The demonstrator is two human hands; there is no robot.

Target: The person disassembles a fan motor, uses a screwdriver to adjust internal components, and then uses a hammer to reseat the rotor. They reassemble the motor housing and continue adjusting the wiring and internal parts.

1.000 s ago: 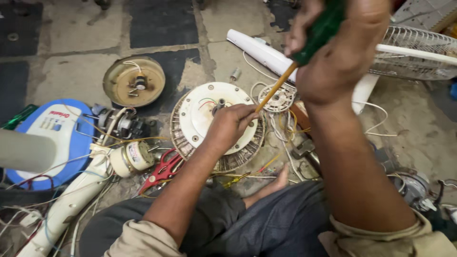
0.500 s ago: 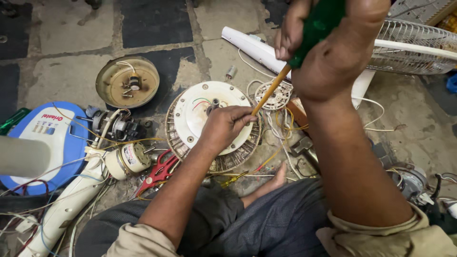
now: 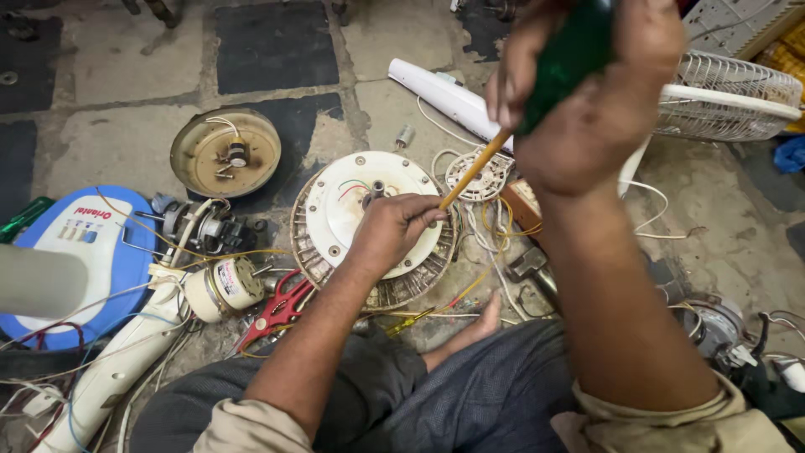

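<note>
At left, a blue-and-white fan base [image 3: 80, 252] bears a small printed label; a red tool [image 3: 281, 306] lies lower centre. The right hand [image 3: 599, 109] — clenched round a green-handled screwdriver [image 3: 537, 101] — fills the upper right, while the left hand [image 3: 394, 231] presses, fingers curled, on the white motor housing [image 3: 369, 218] mid-frame, wires [image 3: 495, 243] crowding its right side.

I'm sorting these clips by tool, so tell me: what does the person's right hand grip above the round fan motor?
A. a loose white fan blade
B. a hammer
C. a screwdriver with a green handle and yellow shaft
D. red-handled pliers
C. The right hand wraps the green handle of the screwdriver, whose yellow shaft slants down to the left hand resting on the round fan motor; the red-handled pliers lie untouched on the floor.
</note>
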